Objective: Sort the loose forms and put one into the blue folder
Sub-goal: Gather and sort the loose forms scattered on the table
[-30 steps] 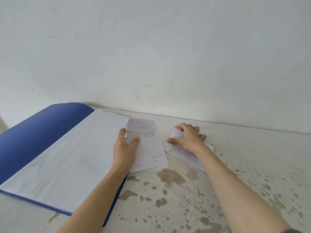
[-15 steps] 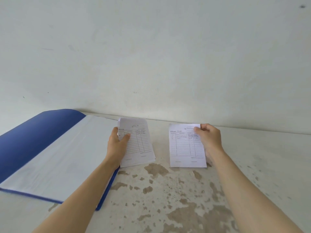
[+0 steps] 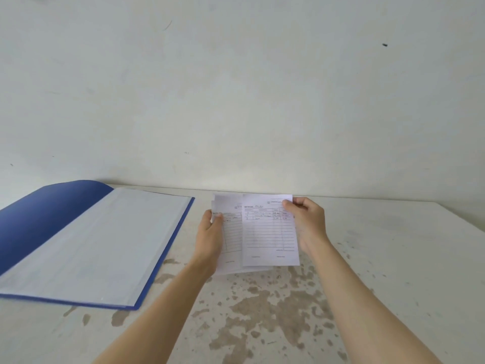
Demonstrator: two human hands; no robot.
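Blue folder (image 3: 47,219), white ruled forms (image 3: 267,232), cream table (image 3: 262,311) blotched brown.

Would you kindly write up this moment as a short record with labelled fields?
surface: white table, worn brown patches
blue folder: lying open, left of the hands
left hand: holding a stack of forms by the left edge
right hand: pinching a single form by the top right corner
overlap: single form in front of the stack

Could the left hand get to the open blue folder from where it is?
Probably yes: the folder lies open just beside the left hand, nothing between them, though that hand grips forms.
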